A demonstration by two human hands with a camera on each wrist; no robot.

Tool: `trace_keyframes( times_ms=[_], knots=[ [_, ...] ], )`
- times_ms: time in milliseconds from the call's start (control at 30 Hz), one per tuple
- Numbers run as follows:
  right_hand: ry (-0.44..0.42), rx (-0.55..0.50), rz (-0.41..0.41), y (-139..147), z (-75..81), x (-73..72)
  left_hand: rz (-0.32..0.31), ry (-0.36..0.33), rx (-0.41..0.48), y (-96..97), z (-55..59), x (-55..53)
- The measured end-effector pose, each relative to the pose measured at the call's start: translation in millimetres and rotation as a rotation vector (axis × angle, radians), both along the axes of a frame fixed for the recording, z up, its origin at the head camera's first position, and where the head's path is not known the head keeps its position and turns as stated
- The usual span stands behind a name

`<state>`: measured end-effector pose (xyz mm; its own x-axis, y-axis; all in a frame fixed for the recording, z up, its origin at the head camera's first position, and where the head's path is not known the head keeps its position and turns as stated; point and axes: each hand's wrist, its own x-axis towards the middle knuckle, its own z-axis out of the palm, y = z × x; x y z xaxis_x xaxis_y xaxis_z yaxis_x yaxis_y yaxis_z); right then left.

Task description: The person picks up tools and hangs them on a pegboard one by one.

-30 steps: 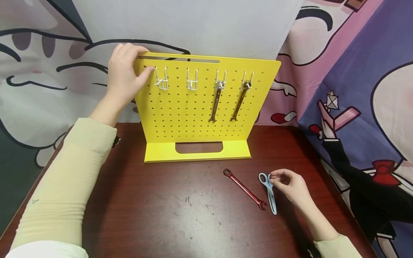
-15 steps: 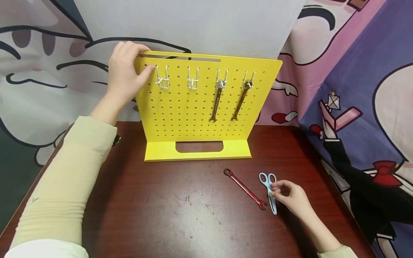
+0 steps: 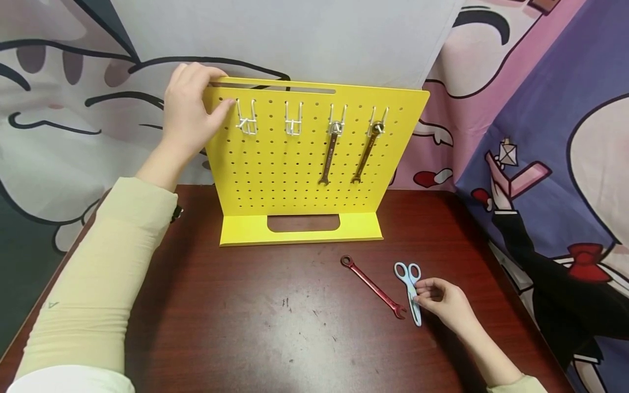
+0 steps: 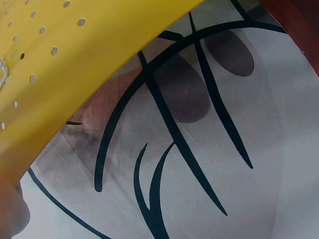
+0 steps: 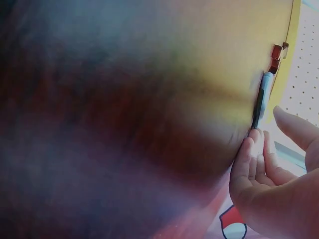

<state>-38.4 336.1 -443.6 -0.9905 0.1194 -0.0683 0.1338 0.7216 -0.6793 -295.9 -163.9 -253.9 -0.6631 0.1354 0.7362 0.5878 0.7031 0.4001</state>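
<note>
My left hand grips the top left corner of a yellow pegboard, thumb on its front and fingers over the top edge. In the left wrist view the pegboard's edge crosses the upper left. Light blue scissors lie on the table, handles pointing away from me. At their right side is my right hand, fingertips right by the pivot and blades. The right wrist view has its thumb spread apart from the fingers, beside the scissors. A red combination wrench lies left of the scissors.
The pegboard stands on the dark wooden table. White wire hooks line its upper part. Two wrenches hang from the right-hand hooks, one wrench left of the other wrench. Printed cloth hangs behind and at the right.
My right hand has moved slightly toward me, from the scissors' handles down to the pivot and blades. The left hand stays on the pegboard; scissors and red wrench lie where they were.
</note>
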Motion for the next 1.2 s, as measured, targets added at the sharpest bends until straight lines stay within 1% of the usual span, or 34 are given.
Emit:
trace_keyframes(
  times_ms=[233,333,500,800,1200],
  knots=[
    [-0.015,0.004,-0.025,1,-5.3,-1.0,0.001,0.001,-0.002,-0.5,-0.7,-0.5],
    [-0.023,0.029,-0.038,0,-6.2,-2.4,0.002,-0.001,0.000,-0.5,-0.8,-0.6],
    [-0.014,0.092,-0.023,-1,-7.6,-4.7,0.001,0.002,0.003,-0.2,-0.6,-0.7],
    [0.004,0.152,-0.008,-2,-7.9,-4.5,0.002,-0.001,0.004,0.3,-0.1,-0.1],
    [-0.063,0.162,-0.031,-3,-2.9,-10.6,0.005,0.002,-0.009,-0.6,0.2,0.1]
  ],
)
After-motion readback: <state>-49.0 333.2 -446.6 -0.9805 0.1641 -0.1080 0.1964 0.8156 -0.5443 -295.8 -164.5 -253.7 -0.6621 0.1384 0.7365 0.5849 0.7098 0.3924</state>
